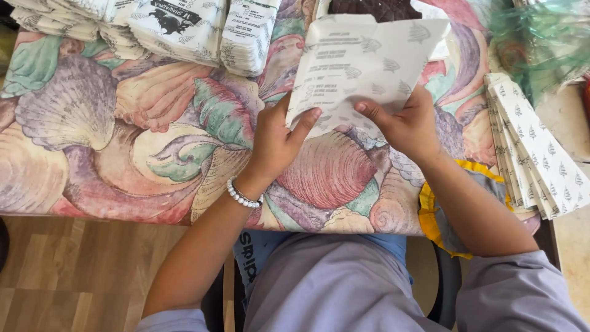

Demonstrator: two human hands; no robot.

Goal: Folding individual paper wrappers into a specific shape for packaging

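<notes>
I see both hands — left hand (275, 138), right hand (409, 123) — with fingers clamped on a white paper bag (362, 64) above the shell-patterned counter (123, 141).

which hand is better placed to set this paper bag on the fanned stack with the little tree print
Right, probably. The right hand grips the paper bag on the side nearest the fanned stack at the table's right edge; the left hand would have to cross over.

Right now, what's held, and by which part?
Both hands, left hand and right hand, grip one white printed paper bag at its lower edge, thumbs on the front.
</notes>
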